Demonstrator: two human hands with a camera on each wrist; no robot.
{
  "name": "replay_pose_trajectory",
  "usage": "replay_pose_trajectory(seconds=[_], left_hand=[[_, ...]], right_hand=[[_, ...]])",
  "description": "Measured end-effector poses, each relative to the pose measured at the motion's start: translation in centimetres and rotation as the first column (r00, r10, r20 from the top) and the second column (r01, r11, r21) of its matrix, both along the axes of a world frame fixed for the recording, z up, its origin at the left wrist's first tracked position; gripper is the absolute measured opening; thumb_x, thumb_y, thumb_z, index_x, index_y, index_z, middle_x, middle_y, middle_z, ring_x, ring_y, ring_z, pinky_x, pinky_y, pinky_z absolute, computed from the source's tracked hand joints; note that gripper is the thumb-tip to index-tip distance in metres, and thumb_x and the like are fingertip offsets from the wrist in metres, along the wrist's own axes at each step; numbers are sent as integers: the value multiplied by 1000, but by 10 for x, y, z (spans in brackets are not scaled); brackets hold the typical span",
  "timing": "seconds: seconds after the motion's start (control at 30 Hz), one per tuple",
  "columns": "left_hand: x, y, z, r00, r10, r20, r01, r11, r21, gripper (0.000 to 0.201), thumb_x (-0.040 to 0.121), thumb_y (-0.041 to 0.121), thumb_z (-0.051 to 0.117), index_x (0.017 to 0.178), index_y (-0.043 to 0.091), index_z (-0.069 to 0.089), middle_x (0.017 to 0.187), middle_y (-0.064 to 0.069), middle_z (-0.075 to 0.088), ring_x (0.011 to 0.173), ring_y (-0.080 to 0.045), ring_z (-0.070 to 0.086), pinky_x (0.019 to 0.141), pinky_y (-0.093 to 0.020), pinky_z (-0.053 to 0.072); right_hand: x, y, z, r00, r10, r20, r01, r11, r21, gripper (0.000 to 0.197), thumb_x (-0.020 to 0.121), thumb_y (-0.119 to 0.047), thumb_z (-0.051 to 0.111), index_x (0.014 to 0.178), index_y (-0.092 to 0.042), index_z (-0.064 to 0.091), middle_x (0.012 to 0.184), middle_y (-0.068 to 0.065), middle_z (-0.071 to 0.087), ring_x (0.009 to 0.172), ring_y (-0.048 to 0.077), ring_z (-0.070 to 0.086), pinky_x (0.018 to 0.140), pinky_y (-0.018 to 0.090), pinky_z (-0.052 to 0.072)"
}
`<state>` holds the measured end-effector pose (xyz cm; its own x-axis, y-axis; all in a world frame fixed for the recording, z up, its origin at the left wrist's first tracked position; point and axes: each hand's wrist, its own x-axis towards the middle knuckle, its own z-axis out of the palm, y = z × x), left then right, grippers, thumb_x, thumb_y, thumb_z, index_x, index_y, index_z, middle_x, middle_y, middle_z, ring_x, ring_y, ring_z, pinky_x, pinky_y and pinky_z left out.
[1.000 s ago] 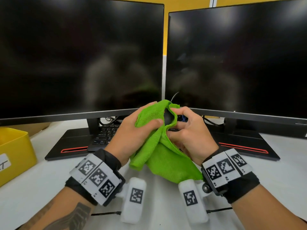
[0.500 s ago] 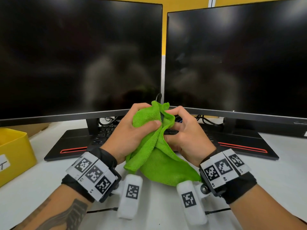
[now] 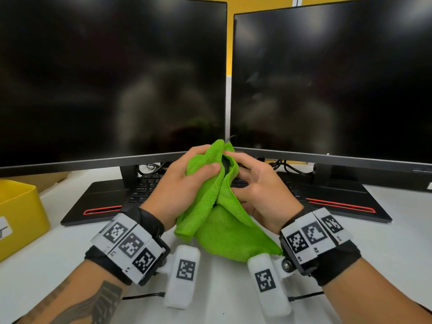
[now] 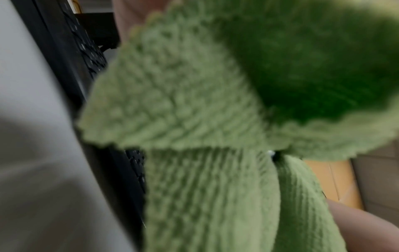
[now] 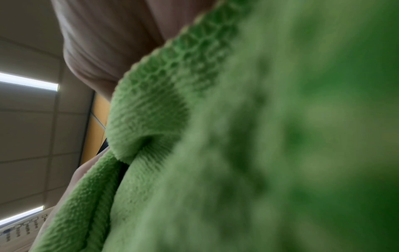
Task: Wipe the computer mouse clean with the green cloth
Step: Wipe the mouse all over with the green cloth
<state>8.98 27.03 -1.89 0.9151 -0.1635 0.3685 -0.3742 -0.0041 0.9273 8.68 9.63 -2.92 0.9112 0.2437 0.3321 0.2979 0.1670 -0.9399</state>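
Note:
The green cloth [image 3: 224,220] is bunched between both hands above the desk, its loose end hanging toward me. My left hand [image 3: 184,183] grips the cloth from the left, thumb pressed on top. A small dark patch of the black mouse [image 3: 226,165] shows through a gap in the folds; its thin cable sticks up above the cloth. My right hand [image 3: 254,185] curls round the mouse from the right, fingers partly under the cloth. Green cloth [image 4: 194,119] fills the left wrist view, and blurred cloth [image 5: 259,136] fills the right wrist view; the mouse is hidden in both.
Two dark monitors [image 3: 112,78] stand side by side close behind my hands on black bases. A black keyboard [image 3: 147,185] lies under them, partly behind my hands. A yellow bin [image 3: 18,213] sits at the left on the white desk [image 3: 385,253].
Both hands with the cloth and mouse rose slightly and shifted; the cloth closed over the mouse half a second ago, and now a small dark gap shows again.

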Motion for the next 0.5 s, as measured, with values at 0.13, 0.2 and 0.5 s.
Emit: replay_pose_trajectory(seconds=[0.13, 0.2, 0.5], left_hand=[[0, 1, 0, 999, 38, 14, -38, 999, 10, 30, 99, 18, 70, 128, 21, 67, 115, -16, 76, 102, -33, 74, 92, -47, 58], [1, 0, -2, 998, 65, 17, -65, 998, 18, 28, 98, 18, 70, 126, 19, 66, 110, -15, 76, 92, -23, 74, 86, -42, 58], [0, 0, 0, 1000, 18, 6, -18, 1000, 22, 31, 99, 16, 70, 128, 21, 62, 96, -13, 72, 85, -19, 69, 78, -36, 56]], right_hand=[[-1, 0, -1, 999, 38, -5, -38, 999, 29, 68, 81, 20, 68, 138, -16, 62, 126, 20, 72, 117, 53, 65, 93, 74, 50], [0, 0, -2, 999, 31, -20, -30, 999, 41, 64, 82, 24, 65, 134, -14, 63, 124, 24, 72, 111, 53, 68, 89, 70, 54], [1, -1, -1, 998, 52, -27, -51, 998, 40, 60, 83, 25, 66, 129, -14, 60, 116, 24, 72, 88, 36, 71, 66, 43, 62]])
